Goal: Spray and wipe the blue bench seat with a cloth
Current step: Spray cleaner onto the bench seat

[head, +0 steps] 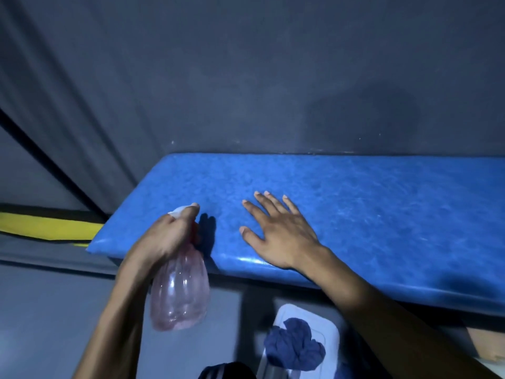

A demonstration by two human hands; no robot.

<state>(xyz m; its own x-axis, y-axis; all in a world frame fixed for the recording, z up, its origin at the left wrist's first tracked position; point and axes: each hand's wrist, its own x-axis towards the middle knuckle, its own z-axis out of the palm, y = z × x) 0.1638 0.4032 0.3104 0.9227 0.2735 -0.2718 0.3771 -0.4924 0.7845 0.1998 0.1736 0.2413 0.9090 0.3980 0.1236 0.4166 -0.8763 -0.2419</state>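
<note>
Bench (355,203): blue padded seat, from centre to right edge of the frame, against a dark wall (246,77).
Left hand (166,233): lower left of centre, fingers closed around the neck of the bottle (180,294), one finger on the white spray head.
Bottle: clear, pinkish, hanging below the hand, just at the bench's front edge.
Right hand (278,231): centre, flat on the seat, fingers spread, holding nothing.
Cloth (295,343): dark blue, crumpled, bottom centre, on a white lid (328,326) below the bench.
</note>
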